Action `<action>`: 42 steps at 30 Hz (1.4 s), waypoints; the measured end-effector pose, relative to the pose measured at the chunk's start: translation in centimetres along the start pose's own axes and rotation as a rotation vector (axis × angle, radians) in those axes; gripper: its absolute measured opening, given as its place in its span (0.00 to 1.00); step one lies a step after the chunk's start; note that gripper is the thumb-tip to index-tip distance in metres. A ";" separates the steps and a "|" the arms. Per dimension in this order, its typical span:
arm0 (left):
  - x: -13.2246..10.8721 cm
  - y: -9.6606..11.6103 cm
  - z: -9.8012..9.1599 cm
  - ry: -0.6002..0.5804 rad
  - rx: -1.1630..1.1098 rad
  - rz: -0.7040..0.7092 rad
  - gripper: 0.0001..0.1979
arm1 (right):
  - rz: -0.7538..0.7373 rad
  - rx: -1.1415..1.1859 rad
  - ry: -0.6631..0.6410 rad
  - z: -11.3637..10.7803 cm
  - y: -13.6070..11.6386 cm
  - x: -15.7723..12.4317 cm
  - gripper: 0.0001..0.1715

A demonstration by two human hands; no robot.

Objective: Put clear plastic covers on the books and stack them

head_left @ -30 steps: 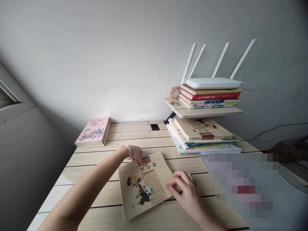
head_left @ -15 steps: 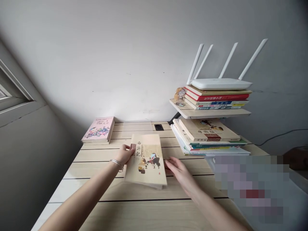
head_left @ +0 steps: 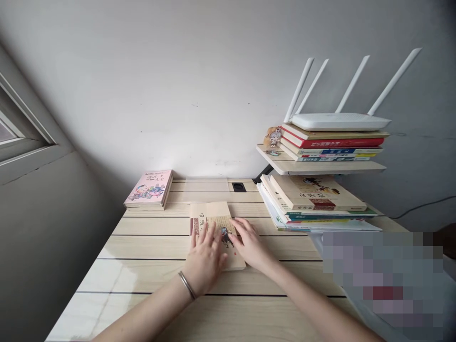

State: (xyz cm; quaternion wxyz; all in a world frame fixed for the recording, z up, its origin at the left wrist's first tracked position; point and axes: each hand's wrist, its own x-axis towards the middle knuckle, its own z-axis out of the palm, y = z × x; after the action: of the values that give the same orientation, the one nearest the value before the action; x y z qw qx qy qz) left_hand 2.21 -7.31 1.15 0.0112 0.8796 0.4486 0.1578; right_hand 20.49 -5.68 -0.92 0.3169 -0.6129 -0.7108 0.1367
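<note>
A tan paperback book (head_left: 213, 213) with a painted cover lies flat on the pale wooden desk (head_left: 149, 247). My left hand (head_left: 205, 259), with a silver bangle on the wrist, rests flat on the book's near half, fingers spread. My right hand (head_left: 251, 244) lies flat over the book's right edge, fingers stretched toward the cover picture. Both hands cover most of the lower cover; only the far end with the title shows.
A pink book stack (head_left: 150, 188) sits at the desk's back left. At the right, a book pile (head_left: 313, 199) lies under a small shelf (head_left: 320, 167) carrying more books and a white router (head_left: 338, 121). A blurred patch (head_left: 384, 275) hides the near right. A cable hole (head_left: 238, 187) is at the back.
The book went from skewed and lifted at one edge to lying flat and square farther back on the desk. Both hands moved from its sides onto its cover.
</note>
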 end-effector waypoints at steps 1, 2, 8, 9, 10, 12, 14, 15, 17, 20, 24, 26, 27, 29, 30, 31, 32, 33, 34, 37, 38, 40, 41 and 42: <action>-0.3 0.2 0.2 -0.048 0.018 0.052 0.27 | -0.062 -0.075 -0.016 0.0 -0.1 0.5 0.24; -0.5 0.3 0.4 -0.076 0.033 0.088 0.29 | -0.106 -0.128 -0.054 -0.1 -0.2 1.0 0.25; -2.2 0.2 0.6 -0.091 0.060 0.177 0.32 | -0.027 -0.242 -0.188 0.2 0.4 4.2 0.26; -2.5 0.1 0.5 -0.095 0.034 0.172 0.32 | -0.009 -0.234 -0.166 0.3 0.5 4.5 0.25; -2.8 0.0 0.4 -0.094 -0.010 0.149 0.32 | 0.005 -0.216 -0.136 0.4 0.6 4.7 0.25; -2.8 -0.6 0.1 -0.056 -0.156 0.046 0.27 | 0.043 -0.145 -0.057 0.4 0.8 4.9 0.24; -2.1 -1.9 -0.4 0.039 -0.363 -0.139 0.20 | 0.129 -0.005 0.014 0.2 1.1 4.7 0.23; -1.4 -2.8 -0.8 0.087 -0.487 -0.250 0.17 | 0.189 0.089 0.029 0.1 1.2 4.6 0.23; 0.3 -4.7 -1.5 0.137 -0.748 -0.608 0.13 | 0.320 0.292 0.001 0.0 1.5 4.2 0.21; 2.8 -6.7 -2.5 0.038 -1.155 -0.976 0.15 | 0.420 0.559 -0.126 -0.2 1.6 3.7 0.17; 4.2 -7.4 -2.7 -0.041 -1.234 -0.998 0.14 | 0.489 0.767 -0.173 -0.3 1.1 3.6 0.10; 4.3 -7.2 -2.2 -0.067 -1.242 -0.988 0.15 | 0.522 0.799 -0.149 -0.4 0.9 3.6 0.10; 4.3 -7.1 -2.0 -0.075 -1.245 -0.982 0.16 | 0.536 0.809 -0.136 -0.5 0.8 3.5 0.10; 4.3 -6.6 -1.4 -0.078 -1.258 -0.965 0.16 | 0.558 0.821 -0.101 -0.6 0.6 3.4 0.12; 4.2 -6.3 -1.2 -0.073 -1.263 -0.956 0.17 | 0.566 0.823 -0.079 -0.7 0.5 3.3 0.12; 4.2 -6.0 -1.0 -0.057 -1.278 -0.942 0.17 | 0.571 0.825 -0.059 -0.8 0.4 3.1 0.13; 4.1 -5.7 -0.8 -0.031 -1.313 -0.923 0.18 | 0.568 0.825 -0.038 -0.9 0.3 3.0 0.13; 4.0 -5.3 -0.7 0.000 -1.369 -0.897 0.19 | 0.553 0.827 -0.022 -1.0 0.3 2.8 0.13; 3.9 -5.0 -0.6 0.033 -1.438 -0.866 0.20 | 0.529 0.830 -0.009 -1.1 0.3 2.7 0.14; 3.3 -4.2 -0.5 0.101 -1.657 -0.774 0.22 | 0.444 0.838 0.009 -1.1 0.5 2.3 0.14; 3.0 -4.0 -0.5 0.100 -1.702 -0.756 0.23 | 0.420 0.838 0.008 -1.0 0.7 2.2 0.14; 2.6 -3.8 -0.6 0.093 -1.769 -0.722 0.23 | 0.394 0.809 0.026 -0.7 0.9 2.0 0.15; 2.4 -3.8 -0.6 0.090 -1.796 -0.705 0.22 | 0.377 0.777 0.041 -0.5 0.9 1.8 0.15; 2.3 -3.8 -0.7 0.087 -1.820 -0.688 0.22 | 0.354 0.741 0.051 -0.3 0.8 1.6 0.15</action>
State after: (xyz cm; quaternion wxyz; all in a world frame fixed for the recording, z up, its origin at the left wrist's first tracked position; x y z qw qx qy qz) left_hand 0.26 -3.34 1.84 0.7155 0.3490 0.3876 0.4647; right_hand 21.24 -4.03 -0.74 0.5054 -0.5733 -0.4889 0.4206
